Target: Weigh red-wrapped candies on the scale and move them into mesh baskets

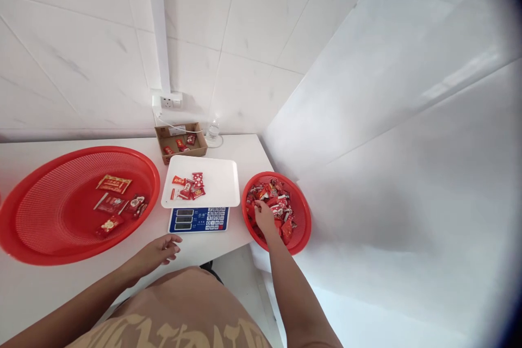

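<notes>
Glossy sweet wrappers (pixel 198 179) — smooth plastic tray (pixel 222 182) — matt cardboard box (pixel 199 147).

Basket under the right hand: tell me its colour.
The basket is bright red; it shows in the head view, the only one.

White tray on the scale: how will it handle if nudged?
Probably stiff: the tray looks flat, with an even rim. Likely light, as it seems thin and shallow. The loose packets on it may slide, since its surface looks smooth.
</notes>
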The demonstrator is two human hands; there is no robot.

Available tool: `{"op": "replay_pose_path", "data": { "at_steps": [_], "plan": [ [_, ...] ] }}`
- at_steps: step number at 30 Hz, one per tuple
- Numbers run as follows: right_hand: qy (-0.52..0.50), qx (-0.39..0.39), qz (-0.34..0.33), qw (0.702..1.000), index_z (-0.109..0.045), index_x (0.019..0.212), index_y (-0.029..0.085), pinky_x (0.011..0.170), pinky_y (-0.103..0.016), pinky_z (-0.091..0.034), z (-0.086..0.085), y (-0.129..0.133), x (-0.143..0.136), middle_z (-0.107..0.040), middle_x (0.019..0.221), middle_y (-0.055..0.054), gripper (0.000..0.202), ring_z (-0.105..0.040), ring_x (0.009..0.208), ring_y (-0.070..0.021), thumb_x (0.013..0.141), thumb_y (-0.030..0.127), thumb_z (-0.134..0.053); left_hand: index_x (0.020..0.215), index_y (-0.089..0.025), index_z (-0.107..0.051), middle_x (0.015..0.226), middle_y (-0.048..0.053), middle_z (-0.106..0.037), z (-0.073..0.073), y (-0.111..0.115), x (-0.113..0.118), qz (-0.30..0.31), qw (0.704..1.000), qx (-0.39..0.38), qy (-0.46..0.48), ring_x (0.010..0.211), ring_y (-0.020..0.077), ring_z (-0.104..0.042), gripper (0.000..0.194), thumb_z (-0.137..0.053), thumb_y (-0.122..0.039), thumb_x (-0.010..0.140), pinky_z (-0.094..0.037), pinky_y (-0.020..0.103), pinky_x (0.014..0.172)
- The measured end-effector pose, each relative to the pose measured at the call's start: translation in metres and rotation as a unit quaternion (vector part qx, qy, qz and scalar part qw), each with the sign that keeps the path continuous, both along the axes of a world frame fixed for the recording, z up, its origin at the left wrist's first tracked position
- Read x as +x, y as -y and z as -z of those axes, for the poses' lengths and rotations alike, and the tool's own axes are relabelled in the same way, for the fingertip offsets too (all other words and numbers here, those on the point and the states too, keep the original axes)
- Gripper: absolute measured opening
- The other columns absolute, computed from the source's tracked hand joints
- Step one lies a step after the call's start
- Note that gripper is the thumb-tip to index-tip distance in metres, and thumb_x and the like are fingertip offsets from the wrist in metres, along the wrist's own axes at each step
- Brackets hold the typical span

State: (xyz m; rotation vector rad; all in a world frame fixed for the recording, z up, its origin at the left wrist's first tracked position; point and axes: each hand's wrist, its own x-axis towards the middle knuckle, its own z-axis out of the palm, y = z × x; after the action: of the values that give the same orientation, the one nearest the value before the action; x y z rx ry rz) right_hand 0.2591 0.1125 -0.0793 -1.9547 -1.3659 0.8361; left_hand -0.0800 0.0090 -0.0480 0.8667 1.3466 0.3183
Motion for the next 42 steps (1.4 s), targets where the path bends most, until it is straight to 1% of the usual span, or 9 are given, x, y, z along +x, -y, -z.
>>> {"op": "replay_pose_path", "data": {
  "at_steps": [5, 10, 18, 22, 25, 30, 33, 37, 42],
  "plan": [
    [0.191, -0.086, -0.149, 0.966, -0.053, 0.122, 0.02, 0.093, -0.027, -0.039, 0.003, -0.044, -0.004, -0.058, 0.122, -0.007, 0.039, -0.054, 0.11, -0.0173, 0.087, 0.02, -0.036, 0.106, -0.02, -0.054, 0.099, 0.007, -0.06, -0.009, -0.011, 0.022, -0.012, 1.0, 0.007, -0.009, 0.09, 0.0216, -0.059, 0.05, -0.058, -0.051, 0.067, -0.046, 0.033, 0.078],
    [0.243, -0.137, -0.198, 0.94, -0.056, 0.113, 0.019, 0.081, -0.03, -0.042, 0.013, -0.066, -0.002, -0.062, 0.114, -0.011, 0.033, -0.06, 0.096, -0.021, 0.083, 0.015, -0.042, 0.103, -0.02, -0.055, 0.097, 0.006, -0.061, -0.016, -0.01, 0.029, -0.048, 0.998, 0.01, -0.027, 0.089, 0.0223, -0.059, 0.048, -0.059, -0.051, 0.065, -0.046, 0.034, 0.077],
    [0.289, -0.145, -0.249, 0.913, -0.06, 0.085, 0.019, 0.071, -0.028, -0.039, 0.007, -0.059, 0.008, -0.067, 0.089, -0.008, 0.014, -0.061, 0.086, -0.0207, 0.083, 0.021, -0.047, 0.102, -0.02, -0.056, 0.096, 0.006, -0.06, -0.021, -0.007, 0.03, -0.07, 0.996, 0.0, -0.055, 0.089, 0.0222, -0.06, 0.051, -0.059, -0.053, 0.064, -0.046, 0.034, 0.078],
    [0.241, -0.109, -0.189, 0.946, -0.061, 0.083, 0.019, 0.069, -0.027, -0.039, -0.012, -0.052, 0.02, -0.067, 0.087, -0.006, 0.019, -0.06, 0.082, -0.0193, 0.084, 0.028, -0.045, 0.102, -0.019, -0.056, 0.094, 0.006, -0.06, -0.019, -0.011, 0.033, -0.065, 0.997, 0.008, -0.047, 0.088, 0.0217, -0.059, 0.049, -0.059, -0.051, 0.064, -0.045, 0.035, 0.078],
    [0.122, -0.059, -0.126, 0.983, -0.063, 0.087, 0.018, 0.071, -0.028, -0.041, -0.024, -0.047, 0.019, -0.068, 0.09, -0.007, 0.022, -0.06, 0.083, -0.0199, 0.081, 0.034, -0.048, 0.101, -0.019, -0.055, 0.093, 0.005, -0.059, -0.016, -0.014, 0.033, -0.057, 0.997, 0.011, -0.043, 0.086, 0.0204, -0.058, 0.047, -0.058, -0.049, 0.065, -0.045, 0.033, 0.076],
    [-0.066, -0.06, -0.155, 0.984, -0.065, 0.081, 0.015, 0.062, -0.027, -0.043, -0.023, -0.04, -0.026, -0.068, 0.077, -0.005, 0.028, -0.06, 0.069, -0.0185, 0.075, 0.039, -0.052, 0.101, -0.019, -0.054, 0.091, 0.004, -0.058, -0.016, -0.014, 0.031, -0.047, 0.998, 0.017, -0.036, 0.084, 0.0187, -0.057, 0.045, -0.058, -0.047, 0.066, -0.045, 0.032, 0.075],
    [-0.085, -0.084, -0.202, 0.972, -0.066, 0.08, 0.014, 0.06, -0.026, -0.044, -0.019, -0.039, -0.069, -0.067, 0.074, -0.005, 0.025, -0.06, 0.064, -0.0162, 0.073, 0.035, -0.054, 0.102, -0.019, -0.054, 0.091, 0.004, -0.058, -0.018, -0.012, 0.027, -0.047, 0.998, 0.014, -0.038, 0.083, 0.0182, -0.057, 0.044, -0.057, -0.045, 0.066, -0.044, 0.031, 0.075],
    [-0.107, -0.116, -0.207, 0.965, -0.061, 0.109, 0.018, 0.063, -0.026, -0.047, -0.019, -0.039, -0.106, -0.067, 0.096, -0.005, 0.037, -0.062, 0.061, -0.0122, 0.078, 0.035, -0.05, 0.102, -0.019, -0.053, 0.093, 0.004, -0.059, -0.021, -0.008, 0.019, -0.05, 0.998, 0.007, -0.041, 0.085, 0.0186, -0.058, 0.043, -0.056, -0.044, 0.067, -0.044, 0.032, 0.076],
    [-0.018, -0.059, -0.203, 0.977, -0.062, 0.106, 0.02, 0.082, -0.03, -0.047, -0.012, -0.029, -0.089, -0.065, 0.11, -0.006, 0.033, -0.064, 0.083, -0.0161, 0.079, 0.034, -0.048, 0.102, -0.02, -0.054, 0.094, 0.004, -0.06, -0.017, -0.002, 0.009, -0.063, 0.997, 0.003, -0.049, 0.085, 0.0185, -0.058, 0.043, -0.056, -0.044, 0.067, -0.045, 0.032, 0.076]
  ]
}}
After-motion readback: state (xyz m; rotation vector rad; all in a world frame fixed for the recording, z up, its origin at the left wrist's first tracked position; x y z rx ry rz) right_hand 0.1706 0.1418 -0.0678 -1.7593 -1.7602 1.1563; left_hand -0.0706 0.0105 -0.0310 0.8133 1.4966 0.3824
